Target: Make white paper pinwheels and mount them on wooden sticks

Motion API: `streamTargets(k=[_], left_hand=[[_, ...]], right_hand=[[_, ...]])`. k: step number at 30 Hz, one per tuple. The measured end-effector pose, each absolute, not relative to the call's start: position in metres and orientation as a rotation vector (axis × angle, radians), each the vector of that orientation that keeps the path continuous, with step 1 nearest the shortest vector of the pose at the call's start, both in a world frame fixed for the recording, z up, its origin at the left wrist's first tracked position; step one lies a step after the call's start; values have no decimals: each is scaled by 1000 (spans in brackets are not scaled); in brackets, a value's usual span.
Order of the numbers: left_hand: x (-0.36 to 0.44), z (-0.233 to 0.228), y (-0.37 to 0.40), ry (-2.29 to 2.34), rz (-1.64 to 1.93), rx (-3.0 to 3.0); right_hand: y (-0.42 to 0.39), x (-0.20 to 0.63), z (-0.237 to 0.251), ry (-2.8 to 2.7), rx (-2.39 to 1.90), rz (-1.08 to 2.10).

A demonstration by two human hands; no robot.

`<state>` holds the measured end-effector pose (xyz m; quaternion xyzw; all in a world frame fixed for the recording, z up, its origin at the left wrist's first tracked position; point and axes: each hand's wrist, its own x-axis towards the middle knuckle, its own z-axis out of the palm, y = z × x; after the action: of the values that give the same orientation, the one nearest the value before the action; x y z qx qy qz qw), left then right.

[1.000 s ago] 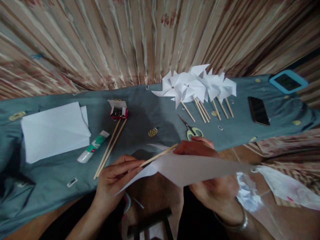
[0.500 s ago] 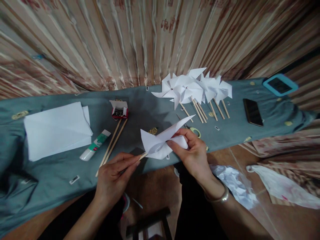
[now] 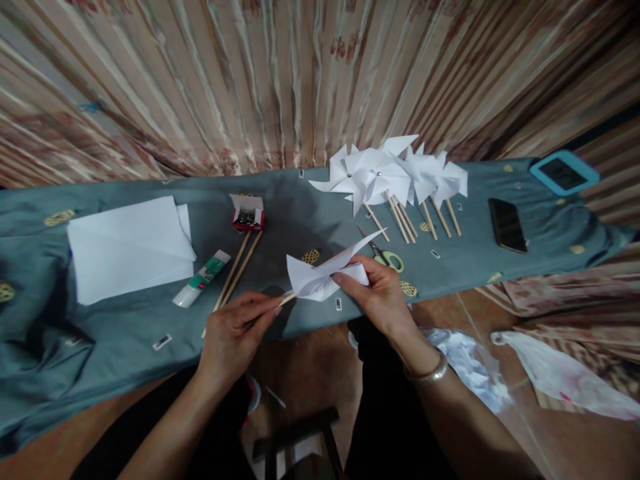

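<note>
Between my two hands, over the table's near edge, is a white paper pinwheel (image 3: pixel 320 277). My left hand (image 3: pixel 237 330) is closed on its wooden stick (image 3: pixel 287 299), pinching it near the end that meets the paper. My right hand (image 3: pixel 383 290) grips the folded paper vanes from the right, thumb on top and fingers behind. How the stick joins the paper is hidden by the vanes. Just beyond my right hand lie scissors (image 3: pixel 389 259) with pale green handles. Two loose wooden sticks (image 3: pixel 235 270) rest on the cloth beyond my left hand.
A red box of pins (image 3: pixel 249 213) stands open behind the sticks. To the left lie a glue stick (image 3: pixel 203 279) and white paper sheets (image 3: pixel 130 250). Several finished pinwheels (image 3: pixel 390 173) lie at the back, with a phone (image 3: pixel 507 225) and a blue-framed device (image 3: pixel 565 172) farther right.
My hands and the pinwheel have shifted slightly against the table, uncovering more of the scissors. The camera view has moved a little. Both grips look the same.
</note>
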<state>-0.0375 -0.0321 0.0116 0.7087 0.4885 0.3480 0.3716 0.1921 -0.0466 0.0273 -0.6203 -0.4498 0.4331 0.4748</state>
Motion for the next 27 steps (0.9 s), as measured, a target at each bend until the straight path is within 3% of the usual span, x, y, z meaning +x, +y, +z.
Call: streamTargets(k=[14,27], left_hand=[[-31,19,-27,1271,907,1879],[-20,35,-37,1101,1168,1973]], right_hand=[[-51,173,30,-1164,-1468,1034],[-69,155,46,-1602,-1292,576]])
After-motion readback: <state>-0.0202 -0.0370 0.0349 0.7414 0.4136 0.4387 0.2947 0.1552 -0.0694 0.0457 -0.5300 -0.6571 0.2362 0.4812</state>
